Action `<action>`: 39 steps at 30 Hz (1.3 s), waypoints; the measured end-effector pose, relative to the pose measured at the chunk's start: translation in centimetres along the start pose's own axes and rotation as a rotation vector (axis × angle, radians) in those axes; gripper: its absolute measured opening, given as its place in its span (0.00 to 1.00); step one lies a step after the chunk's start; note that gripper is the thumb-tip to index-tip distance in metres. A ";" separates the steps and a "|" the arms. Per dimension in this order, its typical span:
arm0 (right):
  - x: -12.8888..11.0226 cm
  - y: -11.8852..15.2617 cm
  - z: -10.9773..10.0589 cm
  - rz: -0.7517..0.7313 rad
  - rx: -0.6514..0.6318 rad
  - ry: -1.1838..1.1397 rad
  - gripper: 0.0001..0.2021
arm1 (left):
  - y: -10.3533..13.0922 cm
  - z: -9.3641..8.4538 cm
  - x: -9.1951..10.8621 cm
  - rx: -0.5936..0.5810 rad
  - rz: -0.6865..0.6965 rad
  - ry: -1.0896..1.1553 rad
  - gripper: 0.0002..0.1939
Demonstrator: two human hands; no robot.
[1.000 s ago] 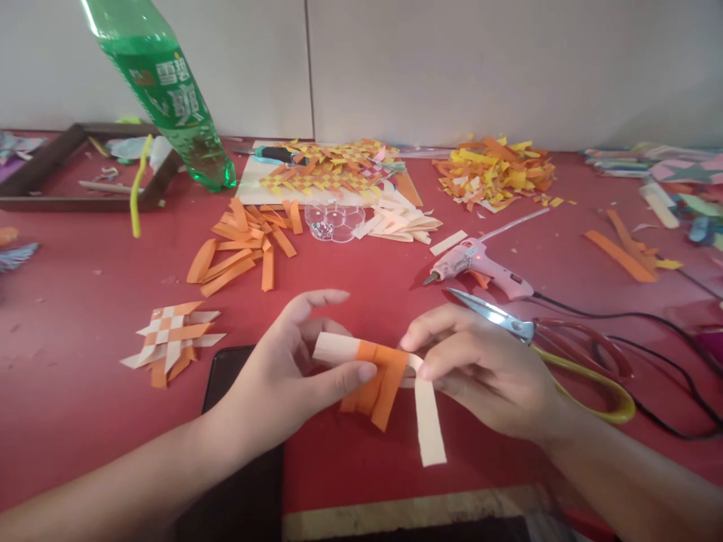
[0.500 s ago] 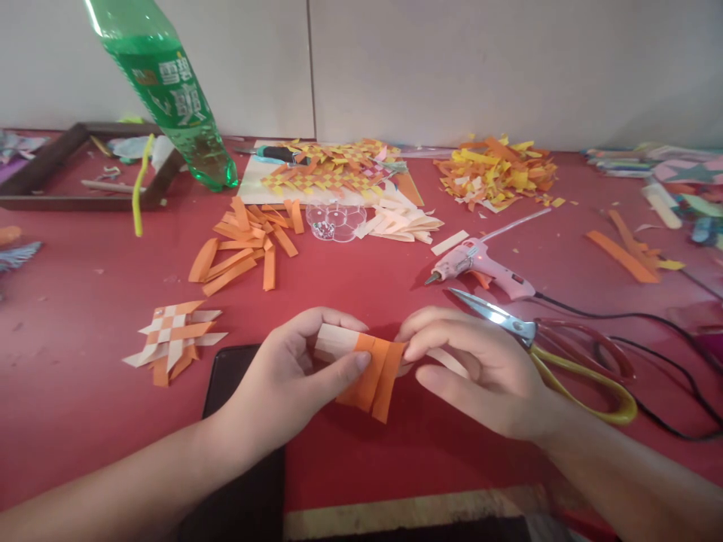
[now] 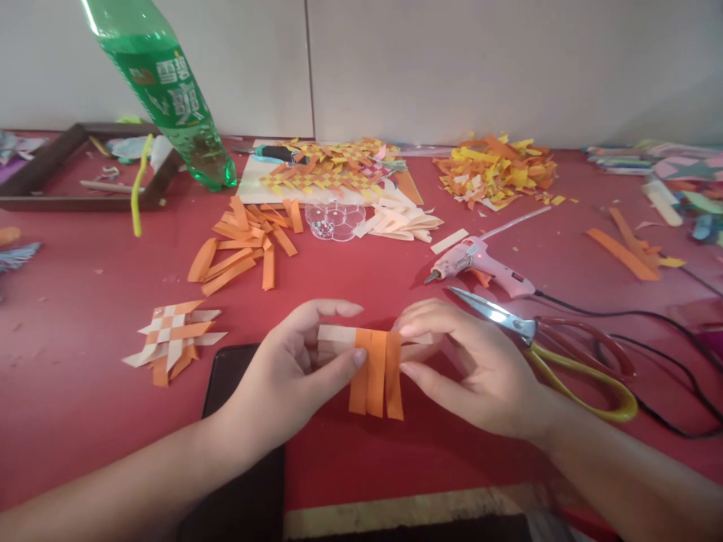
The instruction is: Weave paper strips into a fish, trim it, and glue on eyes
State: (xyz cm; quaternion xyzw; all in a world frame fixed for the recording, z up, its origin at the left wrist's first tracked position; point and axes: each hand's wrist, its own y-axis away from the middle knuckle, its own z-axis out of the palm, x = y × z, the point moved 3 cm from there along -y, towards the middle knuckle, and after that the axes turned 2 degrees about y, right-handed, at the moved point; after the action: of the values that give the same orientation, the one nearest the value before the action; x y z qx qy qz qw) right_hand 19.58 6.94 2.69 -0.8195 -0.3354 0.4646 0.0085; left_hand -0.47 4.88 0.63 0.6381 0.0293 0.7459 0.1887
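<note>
Between my hands, above the red table, are orange paper strips (image 3: pixel 375 376) hanging side by side from a cream paper strip (image 3: pixel 337 336) that runs crosswise. My left hand (image 3: pixel 308 361) pinches them, its thumb pressing on the leftmost orange strip and the index finger held out above. Around the right end, my right hand (image 3: pixel 468 369) curls with its fingers at the cream strip and the rightmost orange strip. A finished-looking woven piece of orange and cream strips (image 3: pixel 172 335) lies to the left. Scissors (image 3: pixel 528 331) with red and yellow handles rest by my right hand.
A pink glue gun (image 3: pixel 480 263) with a black cord lies behind the scissors. Folded orange strips (image 3: pixel 242 248), cream strips (image 3: pixel 404 222) and a clear bead dish (image 3: pixel 336 220) are mid-table. A green bottle (image 3: pixel 175 98) stands back left. A dark phone-like slab (image 3: pixel 242 467) lies under my left arm.
The orange strips have swung from slanted to nearly straight down, and their separate lengths show more clearly. My right fingers have closed in on the right end; my left index finger has lifted.
</note>
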 end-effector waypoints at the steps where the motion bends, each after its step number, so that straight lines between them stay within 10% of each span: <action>1: 0.0 0.0 0.0 -0.005 0.000 0.019 0.17 | 0.0 0.0 0.0 -0.007 0.004 0.009 0.17; 19: 1.3 1.3 0.5 0.206 0.010 -0.140 0.12 | 0.1 0.4 0.0 -0.074 -0.002 -0.043 0.07; 31: -1.3 0.1 -0.4 -0.316 0.022 0.173 0.21 | 1.6 0.4 2.3 -0.074 0.792 -0.512 0.12; 39: -0.7 0.4 -0.2 -0.281 -0.009 0.214 0.16 | 1.5 0.2 1.2 -0.096 0.530 -0.383 0.13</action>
State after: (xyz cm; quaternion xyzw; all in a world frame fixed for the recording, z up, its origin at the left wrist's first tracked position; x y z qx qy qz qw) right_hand 19.68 6.29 3.24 -0.8093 -0.4459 0.3675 0.1053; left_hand -0.76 3.84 2.21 0.7426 -0.2088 0.6361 0.0200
